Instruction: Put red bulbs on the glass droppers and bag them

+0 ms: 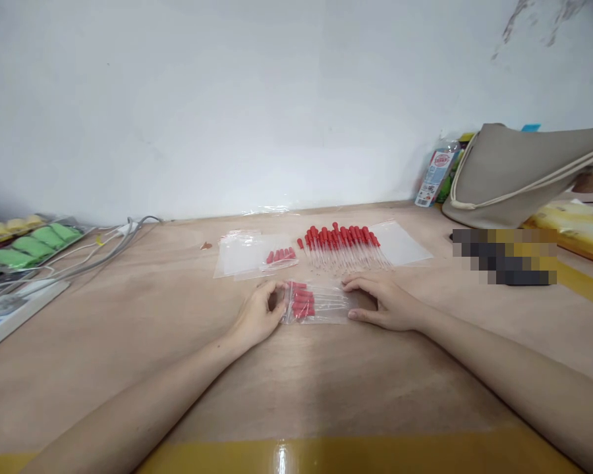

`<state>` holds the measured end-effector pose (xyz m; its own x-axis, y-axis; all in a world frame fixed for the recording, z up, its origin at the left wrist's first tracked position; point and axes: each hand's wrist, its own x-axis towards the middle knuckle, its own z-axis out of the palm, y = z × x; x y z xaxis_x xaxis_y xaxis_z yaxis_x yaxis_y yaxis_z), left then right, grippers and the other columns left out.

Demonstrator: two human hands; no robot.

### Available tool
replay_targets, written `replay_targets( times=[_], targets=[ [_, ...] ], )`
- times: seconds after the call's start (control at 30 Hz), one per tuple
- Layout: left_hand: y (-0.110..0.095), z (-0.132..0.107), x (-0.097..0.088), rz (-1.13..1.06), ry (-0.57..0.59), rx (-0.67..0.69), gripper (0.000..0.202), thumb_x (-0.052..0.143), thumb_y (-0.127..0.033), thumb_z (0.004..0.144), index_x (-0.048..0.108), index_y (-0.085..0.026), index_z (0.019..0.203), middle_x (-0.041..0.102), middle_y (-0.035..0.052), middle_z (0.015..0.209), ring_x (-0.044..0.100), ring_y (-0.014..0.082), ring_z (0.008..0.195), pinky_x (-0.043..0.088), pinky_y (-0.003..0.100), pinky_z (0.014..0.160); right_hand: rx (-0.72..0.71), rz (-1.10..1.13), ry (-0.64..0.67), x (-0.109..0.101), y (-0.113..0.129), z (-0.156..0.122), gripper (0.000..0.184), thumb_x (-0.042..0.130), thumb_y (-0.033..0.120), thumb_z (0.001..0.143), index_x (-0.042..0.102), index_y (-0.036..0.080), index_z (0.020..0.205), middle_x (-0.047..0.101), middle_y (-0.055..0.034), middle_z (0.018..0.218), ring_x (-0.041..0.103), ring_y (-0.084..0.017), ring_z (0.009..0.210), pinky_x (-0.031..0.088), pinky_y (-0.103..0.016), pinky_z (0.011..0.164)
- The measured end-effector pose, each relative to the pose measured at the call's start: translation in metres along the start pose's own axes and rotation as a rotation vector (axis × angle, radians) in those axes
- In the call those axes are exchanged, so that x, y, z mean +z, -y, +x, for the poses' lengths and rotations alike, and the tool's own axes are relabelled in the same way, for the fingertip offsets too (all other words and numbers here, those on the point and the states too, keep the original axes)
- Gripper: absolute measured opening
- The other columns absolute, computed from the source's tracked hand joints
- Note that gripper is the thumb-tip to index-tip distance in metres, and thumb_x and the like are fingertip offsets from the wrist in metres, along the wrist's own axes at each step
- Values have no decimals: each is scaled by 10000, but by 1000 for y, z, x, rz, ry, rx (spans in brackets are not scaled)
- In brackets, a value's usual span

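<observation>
A clear zip bag [331,308] lies flat on the table in front of me, holding several glass droppers with red rubber bulbs [304,303] towards its left end. My left hand [263,309] grips that end, thumb and fingers curled at its edge. At the opposite end, my right hand [383,303] holds the bag with thumb and fingertips at its corners. Just beyond is a row of loose red-bulbed droppers [343,240], bulbs pointing away from me. Left of the row, another small bag [281,257] of red-bulbed droppers rests on flat clear bags [240,253].
More flat bags [402,243] lie right of the row. A power strip [20,309] with cables and green bundles [34,247] occupy the left. On the right stand a bottle [435,174] and a grey bag [518,174], with a blurred-out dark object [507,257] nearer me.
</observation>
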<state>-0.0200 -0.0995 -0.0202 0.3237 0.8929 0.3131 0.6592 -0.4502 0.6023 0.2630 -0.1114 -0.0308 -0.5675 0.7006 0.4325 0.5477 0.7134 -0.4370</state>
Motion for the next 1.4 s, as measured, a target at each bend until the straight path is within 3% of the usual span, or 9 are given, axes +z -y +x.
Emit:
replay_targets(
  times=[0.2, 0.37, 0.5, 0.63, 0.87, 1.03, 1.27, 1.4],
  targets=[
    [2, -2, 0, -27, -36, -18, 318, 567, -234, 728, 635, -225, 1038, 652, 47, 909, 541, 207, 862, 415, 334, 798, 3, 25, -29, 0, 0, 0, 287, 627, 412, 734, 531, 197, 898, 569, -105, 1085, 535, -225, 1006, 434, -394, 844],
    [4, -1, 0, -157, 1, -35, 284, 565, -250, 737, 643, -211, 1008, 659, 47, 961, 583, 189, 788, 451, 318, 736, -1, 11, -3, -1, 1, 1, 342, 616, 419, 741, 533, 204, 993, 567, -105, 1091, 526, -231, 1022, 416, -399, 868],
    [1, 1, -2, -202, 37, 39, 242, 555, -213, 741, 669, -224, 954, 660, 41, 1004, 569, 220, 940, 417, 356, 866, -20, 27, -11, -1, 1, 2, 316, 612, 430, 739, 546, 207, 952, 569, -105, 1096, 528, -236, 1025, 419, -396, 862],
    [-4, 2, -4, -156, 87, 134, 293, 508, -168, 769, 652, -245, 1011, 665, 29, 1015, 562, 212, 934, 380, 374, 919, -12, -4, 4, -1, 0, 1, 396, 612, 434, 740, 539, 210, 1058, 575, -102, 1101, 527, -240, 1031, 415, -409, 879],
    [2, -1, -5, -55, 75, 71, 315, 502, -185, 783, 606, -221, 1079, 634, 62, 1039, 534, 224, 996, 406, 377, 893, 0, -27, 16, -1, 0, 0, 452, 597, 447, 751, 532, 201, 1125, 558, -113, 1136, 507, -241, 1068, 408, -416, 905],
    [3, 1, -5, -112, 74, 131, 339, 518, -173, 773, 603, -230, 1097, 596, 55, 1148, 490, 224, 1116, 339, 399, 989, -7, -34, 26, -1, -1, 1, 451, 597, 450, 752, 546, 218, 1136, 565, -103, 1138, 504, -240, 1078, 397, -422, 919],
    [-1, -1, -4, -338, 246, 78, 227, 459, -175, 805, 530, -193, 1019, 605, 73, 1055, 555, 182, 985, 410, 351, 911, -16, -42, 36, -1, -1, 1, 430, 584, 445, 766, 550, 217, 1129, 561, -104, 1140, 496, -242, 1083, 394, -426, 920],
    [5, -2, 0, -379, 216, 58, 152, 485, -187, 786, 480, -191, 937, 594, 49, 958, 556, 152, 889, 427, 306, 844, -9, -43, 39, -1, -1, 0, 459, 586, 444, 764, 537, 208, 1154, 552, -106, 1152, 487, -239, 1093, 391, -421, 928]
  ],
)
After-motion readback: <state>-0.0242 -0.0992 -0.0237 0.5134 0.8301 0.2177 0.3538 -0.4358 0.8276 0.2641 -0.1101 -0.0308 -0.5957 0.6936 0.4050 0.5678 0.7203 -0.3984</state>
